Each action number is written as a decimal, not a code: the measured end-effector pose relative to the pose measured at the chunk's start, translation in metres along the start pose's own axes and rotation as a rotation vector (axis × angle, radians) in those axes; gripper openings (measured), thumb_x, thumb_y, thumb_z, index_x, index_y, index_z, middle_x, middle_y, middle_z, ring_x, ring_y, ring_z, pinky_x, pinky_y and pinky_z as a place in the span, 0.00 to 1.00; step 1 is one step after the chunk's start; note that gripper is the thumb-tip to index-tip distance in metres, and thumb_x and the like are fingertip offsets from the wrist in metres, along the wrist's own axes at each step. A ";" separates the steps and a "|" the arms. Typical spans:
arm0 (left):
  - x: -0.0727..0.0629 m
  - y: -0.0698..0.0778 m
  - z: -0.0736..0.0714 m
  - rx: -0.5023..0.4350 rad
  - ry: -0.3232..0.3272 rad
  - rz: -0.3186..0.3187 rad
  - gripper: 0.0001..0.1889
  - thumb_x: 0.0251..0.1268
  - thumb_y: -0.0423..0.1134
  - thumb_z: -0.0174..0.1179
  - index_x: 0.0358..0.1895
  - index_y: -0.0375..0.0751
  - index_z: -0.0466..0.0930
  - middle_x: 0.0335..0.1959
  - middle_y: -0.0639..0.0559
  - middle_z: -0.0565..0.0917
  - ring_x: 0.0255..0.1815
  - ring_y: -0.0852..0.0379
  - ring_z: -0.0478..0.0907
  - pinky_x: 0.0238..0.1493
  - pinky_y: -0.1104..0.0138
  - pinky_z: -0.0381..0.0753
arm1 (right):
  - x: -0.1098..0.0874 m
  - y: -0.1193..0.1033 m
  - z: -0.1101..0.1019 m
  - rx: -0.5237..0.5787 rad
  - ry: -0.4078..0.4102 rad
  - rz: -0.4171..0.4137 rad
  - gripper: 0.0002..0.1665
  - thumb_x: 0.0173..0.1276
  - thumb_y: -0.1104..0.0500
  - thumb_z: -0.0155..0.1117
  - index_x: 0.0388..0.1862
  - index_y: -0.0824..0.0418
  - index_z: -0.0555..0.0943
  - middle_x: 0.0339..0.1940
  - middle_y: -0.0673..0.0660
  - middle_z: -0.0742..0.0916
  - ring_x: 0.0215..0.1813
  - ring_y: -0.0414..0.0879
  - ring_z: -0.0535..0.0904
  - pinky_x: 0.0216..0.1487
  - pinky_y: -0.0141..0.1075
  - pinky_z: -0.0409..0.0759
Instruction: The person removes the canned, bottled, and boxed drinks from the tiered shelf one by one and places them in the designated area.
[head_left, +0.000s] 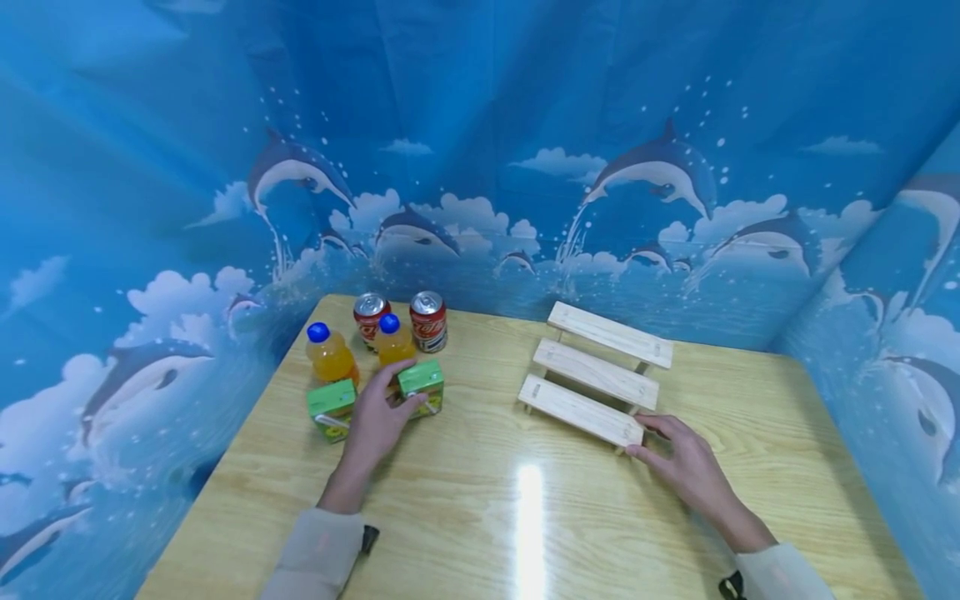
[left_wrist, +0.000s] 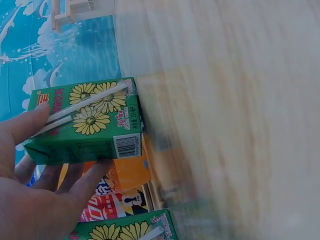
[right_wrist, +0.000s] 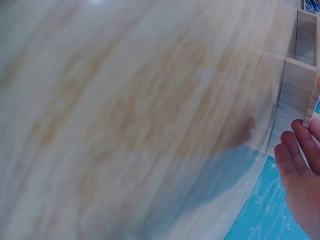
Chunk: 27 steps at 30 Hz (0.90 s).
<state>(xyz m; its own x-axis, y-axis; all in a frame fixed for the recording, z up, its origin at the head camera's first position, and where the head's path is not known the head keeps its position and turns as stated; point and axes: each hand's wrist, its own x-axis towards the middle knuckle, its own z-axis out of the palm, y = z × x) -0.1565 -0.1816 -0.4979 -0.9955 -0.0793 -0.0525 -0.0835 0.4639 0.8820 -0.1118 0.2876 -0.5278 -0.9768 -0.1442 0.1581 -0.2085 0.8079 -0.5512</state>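
Note:
My left hand grips a green drink carton by its sides, thumb on one face and fingers on the opposite one. In the left wrist view, yellow flowers and a white straw show on that carton. A matching green carton stands just left of the hand. At the right, a three-step wooden rack stands on the table, and my right hand pinches the right end of its lowest step. The right wrist view shows the fingertips at the plank's end; the thumb is partly cut off.
Behind the cartons stand two orange drink bottles with blue caps, one left and one right. Two red cola cans, left and right, stand farther back. A blue dolphin-print curtain borders the wooden table.

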 end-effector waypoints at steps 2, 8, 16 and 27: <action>0.000 0.000 0.000 0.002 0.002 -0.002 0.34 0.75 0.37 0.71 0.81 0.52 0.71 0.82 0.45 0.71 0.81 0.39 0.72 0.76 0.45 0.79 | 0.000 0.000 0.000 0.002 -0.004 0.001 0.34 0.72 0.47 0.79 0.71 0.61 0.83 0.66 0.66 0.88 0.65 0.67 0.86 0.62 0.67 0.84; -0.001 -0.001 0.002 0.025 0.011 0.005 0.34 0.75 0.38 0.71 0.81 0.55 0.70 0.83 0.46 0.71 0.81 0.39 0.71 0.75 0.44 0.79 | -0.001 0.000 -0.002 -0.004 -0.005 0.009 0.34 0.72 0.47 0.79 0.71 0.62 0.83 0.65 0.66 0.88 0.64 0.67 0.86 0.62 0.68 0.83; -0.001 -0.005 0.003 0.063 0.035 0.052 0.33 0.77 0.38 0.70 0.80 0.51 0.70 0.81 0.44 0.72 0.81 0.39 0.71 0.78 0.41 0.76 | 0.001 0.000 -0.001 -0.002 0.011 -0.006 0.33 0.71 0.48 0.80 0.70 0.62 0.84 0.64 0.66 0.88 0.64 0.67 0.86 0.62 0.67 0.84; -0.002 0.000 0.001 0.163 0.071 0.153 0.29 0.77 0.45 0.70 0.77 0.53 0.74 0.80 0.49 0.73 0.83 0.42 0.67 0.83 0.38 0.66 | 0.003 0.000 -0.003 -0.023 -0.008 0.017 0.34 0.74 0.45 0.77 0.71 0.60 0.83 0.66 0.66 0.87 0.65 0.66 0.85 0.63 0.68 0.83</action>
<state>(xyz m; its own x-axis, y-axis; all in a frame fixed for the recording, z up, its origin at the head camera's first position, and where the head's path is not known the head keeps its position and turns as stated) -0.1547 -0.1808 -0.4979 -0.9919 -0.0564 0.1140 0.0561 0.6109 0.7897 -0.1145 0.2887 -0.5251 -0.9806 -0.1348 0.1426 -0.1909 0.8231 -0.5348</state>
